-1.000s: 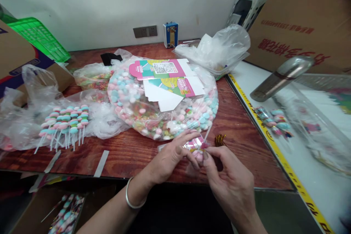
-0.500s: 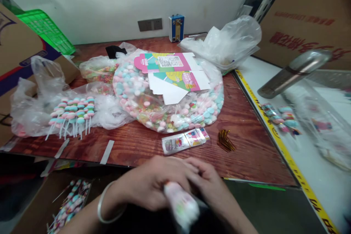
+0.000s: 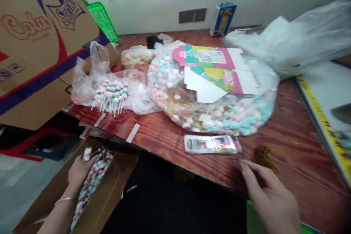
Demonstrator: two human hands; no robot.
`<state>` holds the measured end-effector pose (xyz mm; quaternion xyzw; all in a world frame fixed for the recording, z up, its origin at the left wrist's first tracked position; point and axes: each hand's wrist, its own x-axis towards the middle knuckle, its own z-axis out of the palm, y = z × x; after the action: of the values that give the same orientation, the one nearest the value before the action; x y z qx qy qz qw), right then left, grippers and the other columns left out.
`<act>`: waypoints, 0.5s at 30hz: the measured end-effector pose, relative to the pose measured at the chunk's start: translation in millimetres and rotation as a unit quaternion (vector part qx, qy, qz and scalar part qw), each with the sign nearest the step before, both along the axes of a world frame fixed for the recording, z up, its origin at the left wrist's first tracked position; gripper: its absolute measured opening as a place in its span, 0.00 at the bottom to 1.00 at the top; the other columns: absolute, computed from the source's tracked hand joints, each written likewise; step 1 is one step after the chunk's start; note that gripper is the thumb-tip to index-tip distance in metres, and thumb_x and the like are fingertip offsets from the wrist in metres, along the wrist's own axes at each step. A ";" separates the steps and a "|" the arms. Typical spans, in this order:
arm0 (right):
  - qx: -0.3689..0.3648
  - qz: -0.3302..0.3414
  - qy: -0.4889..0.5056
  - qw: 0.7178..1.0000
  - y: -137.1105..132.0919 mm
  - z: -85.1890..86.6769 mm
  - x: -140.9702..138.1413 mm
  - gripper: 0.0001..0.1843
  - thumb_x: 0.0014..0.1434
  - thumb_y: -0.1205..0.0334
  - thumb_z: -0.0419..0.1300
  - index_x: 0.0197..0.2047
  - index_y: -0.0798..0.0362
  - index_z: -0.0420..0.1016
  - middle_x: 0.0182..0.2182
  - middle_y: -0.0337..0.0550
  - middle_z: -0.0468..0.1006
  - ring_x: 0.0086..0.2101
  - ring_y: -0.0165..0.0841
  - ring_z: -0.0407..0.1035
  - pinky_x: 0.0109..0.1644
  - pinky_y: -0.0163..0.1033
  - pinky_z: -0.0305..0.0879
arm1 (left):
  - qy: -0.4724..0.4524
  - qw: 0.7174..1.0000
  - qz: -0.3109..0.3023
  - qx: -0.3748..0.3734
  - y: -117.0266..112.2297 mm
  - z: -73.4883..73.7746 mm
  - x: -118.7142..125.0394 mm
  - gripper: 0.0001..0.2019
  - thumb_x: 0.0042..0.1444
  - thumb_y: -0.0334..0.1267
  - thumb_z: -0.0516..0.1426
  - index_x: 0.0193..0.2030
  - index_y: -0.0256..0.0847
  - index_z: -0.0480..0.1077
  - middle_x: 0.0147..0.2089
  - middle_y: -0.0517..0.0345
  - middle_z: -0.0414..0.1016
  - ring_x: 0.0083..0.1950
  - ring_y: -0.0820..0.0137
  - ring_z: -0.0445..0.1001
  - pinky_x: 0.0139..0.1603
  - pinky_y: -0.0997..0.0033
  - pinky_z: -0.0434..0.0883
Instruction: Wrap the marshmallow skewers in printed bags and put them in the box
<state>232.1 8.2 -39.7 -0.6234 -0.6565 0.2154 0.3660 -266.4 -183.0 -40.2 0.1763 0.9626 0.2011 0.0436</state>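
My left hand [image 3: 79, 172], with a bracelet on the wrist, is down inside an open cardboard box [image 3: 120, 182] at the lower left. Its fingers are curled round a wrapped marshmallow stick, of which just a white end [image 3: 87, 153] shows. Many wrapped marshmallow sticks [image 3: 94, 179] lie in the box below it. On the right, my right hand [image 3: 270, 193] is over the table's front edge, thumb and forefinger apart and holding nothing. Its fingertips are beside a bunch of gold twist ties [image 3: 264, 158]. Nearby lies a banded stack of printed wrappers [image 3: 211, 144].
A large clear bag of marshmallow candies [image 3: 175, 111] fills the table's middle, a flattened printed carton [image 3: 214, 76] on top. Unwrapped marshmallow sticks [image 3: 112, 92] lie on plastic at left. A big cola carton [image 3: 33, 51] leans at far left; a blue box [image 3: 222, 19] stands by the wall.
My hands have parted. The left carried the wrapped marshmallow stick down into the box at left; the right moved right to the gold twist ties. The view has swung left.
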 end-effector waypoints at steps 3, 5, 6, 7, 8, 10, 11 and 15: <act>0.115 0.019 -0.109 0.987 15.2 10.0 -20.4 0.20 0.62 0.50 0.53 0.40 0.54 0.79 0.38 0.50 0.79 0.39 0.41 0.72 0.46 0.45 0.65 | 0.145 0.983 -0.107 0.022 22.1 -4.1 21.0 0.23 0.46 0.52 0.59 0.43 0.36 0.71 0.42 0.39 0.75 0.51 0.41 0.70 0.49 0.46 0.66; 0.165 0.013 -0.184 0.969 22.1 8.5 -33.8 0.19 0.63 0.53 0.52 0.43 0.56 0.79 0.41 0.54 0.78 0.42 0.43 0.70 0.46 0.47 0.64 | 0.221 0.938 -0.228 0.139 55.1 6.3 57.5 0.21 0.53 0.45 0.58 0.51 0.37 0.69 0.52 0.39 0.72 0.58 0.46 0.67 0.59 0.47 0.62; 0.178 0.008 -0.221 0.959 23.9 6.2 -39.9 0.18 0.63 0.54 0.53 0.44 0.57 0.79 0.43 0.55 0.78 0.44 0.44 0.69 0.46 0.48 0.63 | 0.230 0.911 -0.290 0.184 73.6 14.0 81.0 0.20 0.54 0.42 0.58 0.53 0.39 0.69 0.54 0.42 0.71 0.58 0.50 0.67 0.61 0.49 0.61; 0.185 0.004 -0.254 0.949 24.8 3.3 -45.5 0.16 0.62 0.55 0.54 0.44 0.56 0.78 0.45 0.55 0.78 0.46 0.46 0.68 0.46 0.49 0.63 | 0.223 0.876 -0.363 0.227 92.1 22.2 106.7 0.19 0.54 0.38 0.59 0.53 0.42 0.69 0.53 0.45 0.72 0.56 0.54 0.69 0.60 0.52 0.63; 0.190 0.001 -0.281 0.941 24.9 0.5 -50.4 0.15 0.62 0.57 0.55 0.44 0.55 0.78 0.47 0.55 0.77 0.47 0.47 0.67 0.46 0.49 0.62 | 0.200 0.839 -0.435 0.259 110.0 30.0 133.3 0.18 0.54 0.34 0.59 0.53 0.45 0.70 0.52 0.48 0.73 0.53 0.57 0.71 0.58 0.54 0.65; 0.191 -0.001 -0.309 0.932 24.3 -4.2 -57.9 0.11 0.61 0.60 0.56 0.41 0.54 0.78 0.48 0.53 0.77 0.50 0.48 0.65 0.48 0.51 0.59 | 0.118 0.763 -0.570 0.283 141.8 41.4 185.0 0.20 0.55 0.30 0.58 0.55 0.47 0.69 0.51 0.50 0.74 0.53 0.60 0.72 0.56 0.58 0.68; 0.188 -0.002 -0.310 0.932 23.9 -5.6 -60.6 0.10 0.61 0.61 0.56 0.40 0.54 0.77 0.48 0.52 0.77 0.51 0.48 0.65 0.49 0.51 0.59 | 0.074 0.726 -0.626 0.274 155.5 44.1 208.1 0.20 0.56 0.30 0.57 0.56 0.47 0.68 0.52 0.49 0.74 0.54 0.60 0.71 0.56 0.59 0.68; 0.177 -0.004 -0.279 0.944 24.5 -7.0 -66.4 0.09 0.61 0.65 0.54 0.33 0.53 0.74 0.47 0.52 0.78 0.50 0.46 0.66 0.49 0.49 0.59 | -0.030 0.676 -0.713 0.185 195.1 36.4 270.7 0.22 0.57 0.32 0.57 0.59 0.40 0.64 0.56 0.45 0.71 0.58 0.58 0.67 0.59 0.55 0.66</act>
<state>165.7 32.7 -46.7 -0.5864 -0.7573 -0.0883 0.2734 4.3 12.1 -3.8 0.8076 0.4863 0.2879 0.1687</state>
